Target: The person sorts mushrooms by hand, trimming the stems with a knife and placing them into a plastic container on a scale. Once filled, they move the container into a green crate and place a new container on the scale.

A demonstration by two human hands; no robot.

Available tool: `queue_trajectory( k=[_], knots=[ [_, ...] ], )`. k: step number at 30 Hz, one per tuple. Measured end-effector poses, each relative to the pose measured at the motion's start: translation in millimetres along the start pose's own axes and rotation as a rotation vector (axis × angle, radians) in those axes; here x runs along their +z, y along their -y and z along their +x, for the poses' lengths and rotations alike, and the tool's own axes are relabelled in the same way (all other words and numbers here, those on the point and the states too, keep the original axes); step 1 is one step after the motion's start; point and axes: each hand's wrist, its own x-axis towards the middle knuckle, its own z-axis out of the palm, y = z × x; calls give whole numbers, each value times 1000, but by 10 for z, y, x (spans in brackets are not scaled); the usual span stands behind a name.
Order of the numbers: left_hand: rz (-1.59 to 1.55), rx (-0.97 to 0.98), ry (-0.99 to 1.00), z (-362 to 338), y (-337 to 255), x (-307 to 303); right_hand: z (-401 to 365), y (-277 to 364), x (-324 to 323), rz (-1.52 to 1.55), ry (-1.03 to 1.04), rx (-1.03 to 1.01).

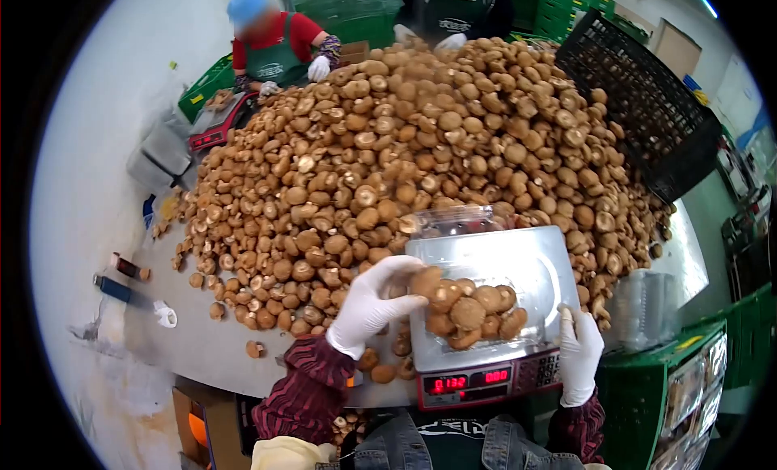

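Note:
A digital scale (494, 243) with a metal pan and a red front stands before me, its display lit. On its pan several brown shiitake mushrooms (469, 312) lie in a clear plastic tray (538, 328). My left hand (374, 304), in a white glove, is closed round a mushroom (424, 282) at the tray's left side; its fingers partly hide the hold. Beside the pan's right edge is my gloved right hand (579, 353), fingers curled in. Whether anything is pinched between those fingers is too small to make out.
A large mushroom heap (388, 163) covers the table beyond the scale. A black crate (639, 106) leans on its right side. Clear trays (643, 308) stand stacked at right. Two people work opposite, one near another red scale (217, 130). Green crates (672, 389) are at lower right.

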Motion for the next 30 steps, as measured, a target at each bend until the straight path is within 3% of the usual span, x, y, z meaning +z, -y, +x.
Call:
queue_trajectory(
  k=[2, 4, 9, 10, 13, 18, 20, 22, 25, 27, 29, 30],
  knots=[
    [-334, -160, 41, 48, -122, 287, -18, 96, -34, 25, -17, -45],
    [-758, -145, 117, 80, -41, 492, -60, 189, -43, 122, -2, -31],
    [-1013, -261, 196, -100, 5, 762, 11, 648, -75, 238, 44, -247],
    [-1013, -267, 202, -154, 21, 807, 7, 698, -63, 296, 110, -170],
    [-986, -220, 131, -296, 58, 909, 34, 714, 80, 293, 110, -318],
    [-988, -212, 94, -423, 123, 990, -94, 649, 104, 295, 133, -370],
    [-1052, -261, 184, -427, 171, 985, -123, 615, 75, 483, 209, -132],
    [-1091, -281, 191, -439, 184, 1032, -97, 572, -20, 523, 192, -57],
    [-1149, -316, 190, -448, 220, 1038, -81, 537, -150, 592, 23, 120],
    [-1166, -331, 184, -446, 190, 1045, -41, 411, -229, 503, -116, 80],
    [-735, -150, -39, -440, 82, 1067, -4, 107, -273, 345, -266, 94],
    [-732, -146, -39, -395, 50, 1046, 23, -58, -281, 266, -342, 134]
  ],
)
